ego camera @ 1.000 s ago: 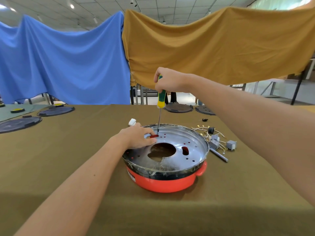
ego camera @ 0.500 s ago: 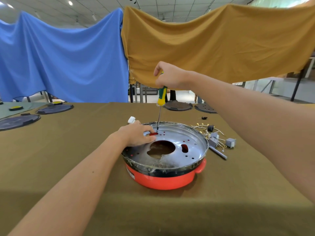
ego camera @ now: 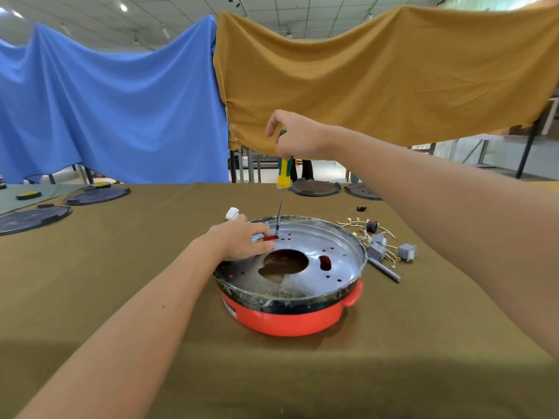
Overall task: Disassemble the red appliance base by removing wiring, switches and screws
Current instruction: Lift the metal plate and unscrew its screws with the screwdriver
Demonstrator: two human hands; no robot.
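Currently, the round red plastic appliance base with its perforated silver metal plate sits at table centre. Right hand grips the yellow-and-green-handled screwdriver upright, tip at the plate's 11 o'clock rim, apparently on a screw. Left hand rests on the plate at 10 o'clock, fingers loosely curled, holding nothing. Removed grey switches and wiring lie at 3 o'clock.
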